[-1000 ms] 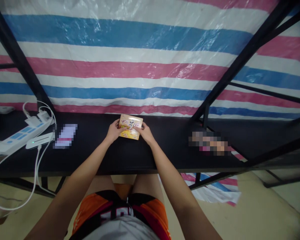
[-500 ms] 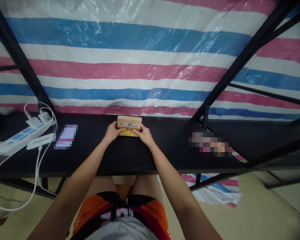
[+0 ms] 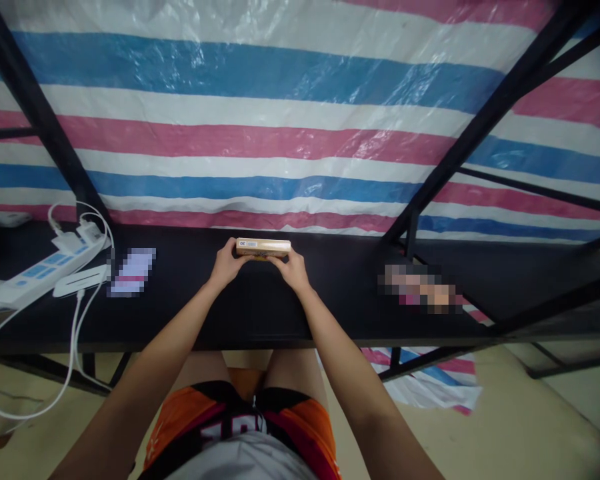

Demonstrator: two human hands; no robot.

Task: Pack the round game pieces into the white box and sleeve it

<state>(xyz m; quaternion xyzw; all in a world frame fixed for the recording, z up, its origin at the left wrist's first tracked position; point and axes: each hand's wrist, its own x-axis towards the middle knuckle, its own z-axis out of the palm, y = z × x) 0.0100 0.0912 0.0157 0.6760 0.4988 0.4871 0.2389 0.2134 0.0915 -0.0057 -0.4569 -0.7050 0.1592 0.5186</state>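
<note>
A small flat yellow-orange box point(image 3: 263, 247) with printed characters is held over the middle of the black table point(image 3: 330, 300), turned so that only its narrow edge faces me. My left hand point(image 3: 227, 263) grips its left end with the fingers curled round it. My right hand point(image 3: 293, 268) grips its right end the same way. Both forearms reach forward from my lap.
A white power strip point(image 3: 35, 270) with plugs and white cables lies at the table's left end, a slim white device point(image 3: 80, 281) beside it. Blurred patches sit left and right of my hands. Black frame bars and a striped tarp stand behind.
The box has been tipped between my hands from showing its printed face to showing its thin edge. Both hands stayed at its ends.
</note>
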